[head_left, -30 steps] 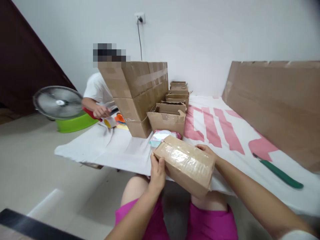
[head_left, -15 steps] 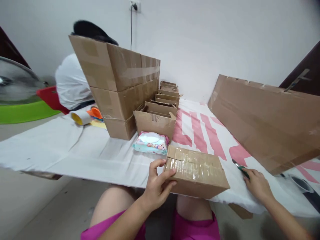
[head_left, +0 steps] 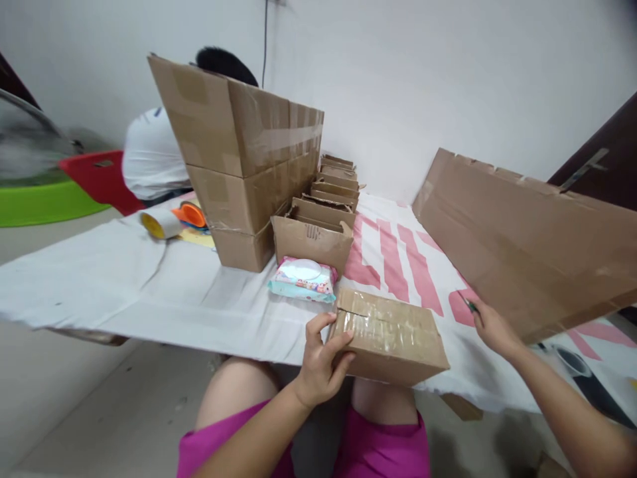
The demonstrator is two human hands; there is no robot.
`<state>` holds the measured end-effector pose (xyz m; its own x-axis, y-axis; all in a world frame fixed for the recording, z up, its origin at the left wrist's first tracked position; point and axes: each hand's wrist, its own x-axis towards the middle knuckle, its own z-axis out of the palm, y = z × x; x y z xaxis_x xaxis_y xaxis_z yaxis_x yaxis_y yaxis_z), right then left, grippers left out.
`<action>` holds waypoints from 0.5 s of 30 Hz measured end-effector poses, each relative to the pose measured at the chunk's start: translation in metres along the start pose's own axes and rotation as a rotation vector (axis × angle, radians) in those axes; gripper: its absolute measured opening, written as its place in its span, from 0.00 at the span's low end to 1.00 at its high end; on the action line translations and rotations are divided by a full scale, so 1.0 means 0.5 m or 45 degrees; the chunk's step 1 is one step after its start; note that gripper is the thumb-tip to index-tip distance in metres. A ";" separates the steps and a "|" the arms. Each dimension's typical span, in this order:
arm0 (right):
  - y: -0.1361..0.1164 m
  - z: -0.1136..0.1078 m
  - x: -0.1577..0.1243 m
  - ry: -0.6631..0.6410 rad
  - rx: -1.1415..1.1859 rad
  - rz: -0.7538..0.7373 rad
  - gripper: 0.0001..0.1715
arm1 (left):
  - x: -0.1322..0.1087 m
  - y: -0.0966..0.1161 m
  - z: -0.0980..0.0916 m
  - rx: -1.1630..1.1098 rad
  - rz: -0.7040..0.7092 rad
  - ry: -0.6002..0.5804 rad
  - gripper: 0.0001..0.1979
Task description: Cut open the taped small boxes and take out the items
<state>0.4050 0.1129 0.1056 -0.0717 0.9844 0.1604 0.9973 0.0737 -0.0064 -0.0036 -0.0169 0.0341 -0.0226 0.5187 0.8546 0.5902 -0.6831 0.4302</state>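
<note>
A taped cardboard box (head_left: 393, 332) lies at the table's front edge, above my knees. My left hand (head_left: 326, 358) grips its left end, thumb and fingers around the corner. Off to the right, my right hand (head_left: 495, 328) is closed around a small knife (head_left: 470, 305) with a green handle, its tip pointing up and left. The hand hides most of the handle. Just behind the box sits a pack of wet wipes (head_left: 303, 279).
Stacked cardboard boxes (head_left: 259, 179) stand left, with a row of open boxes (head_left: 313, 229) beside them. A large cardboard sheet (head_left: 522, 245) leans at right. Tape rolls (head_left: 162, 224) lie at left. Behind the stack sits a person (head_left: 154, 156).
My right hand has moved up and slightly left with the knife, toward the cardboard sheet. My left hand still holds the box. The camera view has shifted a little.
</note>
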 end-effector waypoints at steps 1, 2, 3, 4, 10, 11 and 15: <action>-0.032 -0.041 0.003 0.030 0.093 -0.029 0.27 | 0.001 0.003 0.000 0.008 -0.003 0.000 0.21; -0.070 -0.083 0.004 0.019 0.180 -0.077 0.26 | 0.002 0.006 -0.001 0.017 -0.004 -0.001 0.21; -0.112 -0.125 0.002 -0.022 0.237 -0.153 0.26 | 0.004 0.008 -0.002 0.027 -0.003 -0.007 0.21; -0.159 -0.164 -0.002 -0.066 0.258 -0.261 0.25 | 0.004 0.009 -0.003 0.037 -0.003 -0.014 0.21; -0.424 -0.264 -0.048 -0.467 -0.033 -0.912 0.18 | 0.003 0.019 -0.007 0.097 -0.037 -0.046 0.20; -0.453 -0.263 -0.053 -0.482 -0.102 -0.967 0.17 | 0.003 0.020 -0.007 0.107 -0.047 -0.053 0.20; -0.506 -0.254 -0.053 -0.426 -0.279 -1.126 0.15 | 0.004 0.022 -0.011 0.129 -0.048 -0.079 0.19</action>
<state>0.1568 0.0480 0.2283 -0.7649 0.5849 -0.2700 0.5597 0.8109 0.1709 -0.0014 -0.0260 0.0421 0.0019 0.5762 0.8173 0.6686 -0.6085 0.4274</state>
